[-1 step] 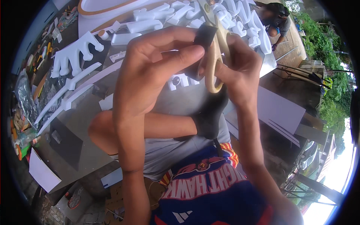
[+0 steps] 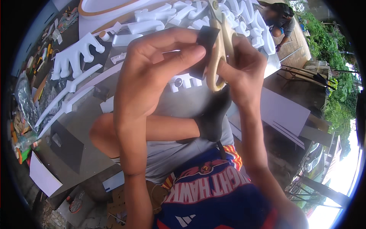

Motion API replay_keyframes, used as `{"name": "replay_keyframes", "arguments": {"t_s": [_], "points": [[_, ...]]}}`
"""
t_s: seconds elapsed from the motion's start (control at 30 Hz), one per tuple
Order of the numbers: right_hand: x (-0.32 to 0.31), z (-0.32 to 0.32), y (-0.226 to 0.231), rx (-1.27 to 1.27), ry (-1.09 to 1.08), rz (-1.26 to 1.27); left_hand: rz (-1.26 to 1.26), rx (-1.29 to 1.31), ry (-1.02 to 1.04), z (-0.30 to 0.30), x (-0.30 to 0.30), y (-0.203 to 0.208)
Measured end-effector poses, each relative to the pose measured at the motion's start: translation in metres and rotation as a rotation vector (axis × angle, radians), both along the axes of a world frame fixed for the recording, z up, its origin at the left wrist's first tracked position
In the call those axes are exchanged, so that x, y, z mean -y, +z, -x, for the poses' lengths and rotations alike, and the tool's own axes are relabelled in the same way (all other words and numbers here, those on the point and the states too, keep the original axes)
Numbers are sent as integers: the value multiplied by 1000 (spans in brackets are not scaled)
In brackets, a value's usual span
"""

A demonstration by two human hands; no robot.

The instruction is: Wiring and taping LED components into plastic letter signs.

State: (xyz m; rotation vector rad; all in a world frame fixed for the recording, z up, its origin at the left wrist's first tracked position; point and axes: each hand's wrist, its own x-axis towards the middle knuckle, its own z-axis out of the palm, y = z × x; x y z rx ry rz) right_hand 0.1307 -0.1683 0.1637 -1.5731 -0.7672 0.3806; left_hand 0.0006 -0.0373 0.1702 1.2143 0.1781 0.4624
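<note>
My left hand (image 2: 150, 70) is raised in front of me, pinching a small black strip (image 2: 208, 37) of sheet material between thumb and fingers. Beside it, my right hand (image 2: 244, 72) grips a pair of scissors (image 2: 214, 70) by its beige handles, with the thumb through one loop. The metal blades point away from me, and their tips run out of the top of the picture. The strip stands upright against the near side of the scissors, overlapping them in view. I cannot tell whether the blades touch it.
White moulded pieces (image 2: 150, 26) are heaped on the grey work surface (image 2: 167, 103). A white pronged piece (image 2: 74, 57) lies left, near a dark sheet (image 2: 63, 147) and assorted tools (image 2: 44, 57). My bent leg (image 2: 171, 128) is below my hands. Another person (image 2: 282, 19) crouches far right.
The scissors have moved slightly up and away, so less of the blades shows. The black strip has turned a little in my left fingers and shows more of its flat face.
</note>
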Motion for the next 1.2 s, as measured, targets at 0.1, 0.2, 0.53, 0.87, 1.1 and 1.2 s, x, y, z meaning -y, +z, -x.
{"name": "replay_keyframes", "arguments": {"t_s": [0.1, 0.2, 0.53, 0.87, 1.1, 1.2], "points": [[2, -3, 1, -25, -62, -7, 21, 47, -1, -6, 3, -6], [4, -7, -3, 2, -62, -50, 11, 18, -23, -6, 5, -4], [3, -21, -17, 204, -131, -92, 98, 27, -30, -5, 18, 2], [7, -21, -17, 72, -75, -34, -3, 56, -38, -1, 21, 9], [54, -43, -17, 112, 114, 121, -55, 37, 23, 2, 13, 4], [83, -44, 1, 276, 89, 387, -125, 5, 71, 1, 7, 4]]}}
